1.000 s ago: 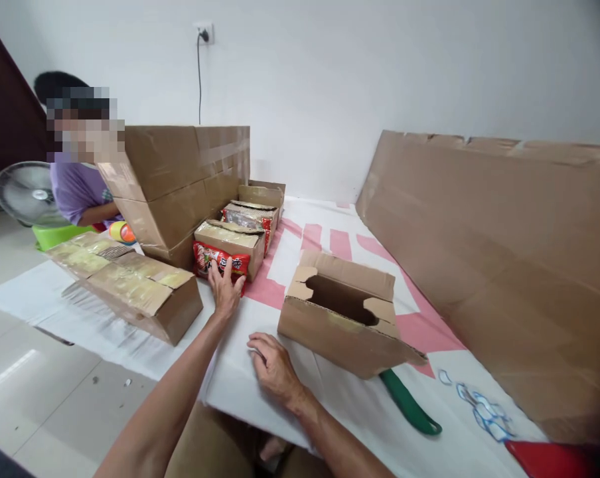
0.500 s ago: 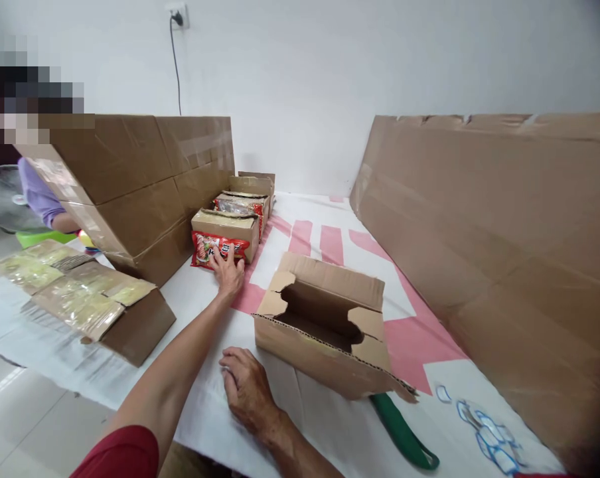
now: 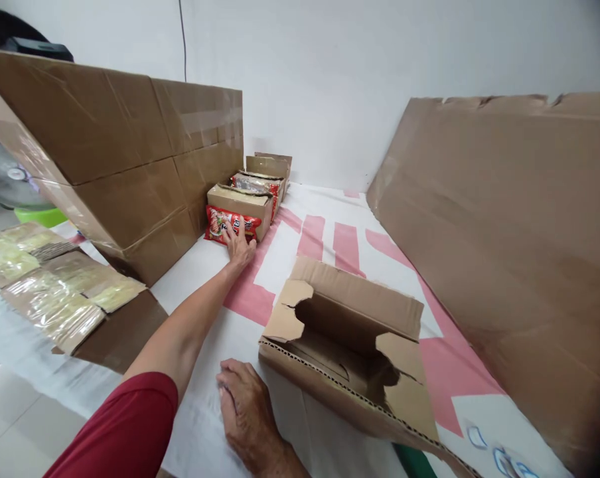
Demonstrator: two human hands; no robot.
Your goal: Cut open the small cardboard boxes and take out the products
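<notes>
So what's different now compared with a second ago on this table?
Mainly the view: it has shifted, so the left arm's red sleeve shows and the wall socket is out of frame. No new hold or release shows: the left hand stays on the red packet, the right hand on the cloth beside the open carton.

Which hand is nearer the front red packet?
Left. Left hand has fingers on the front red packet; right hand rests on the white cloth, nearer the camera.
</notes>
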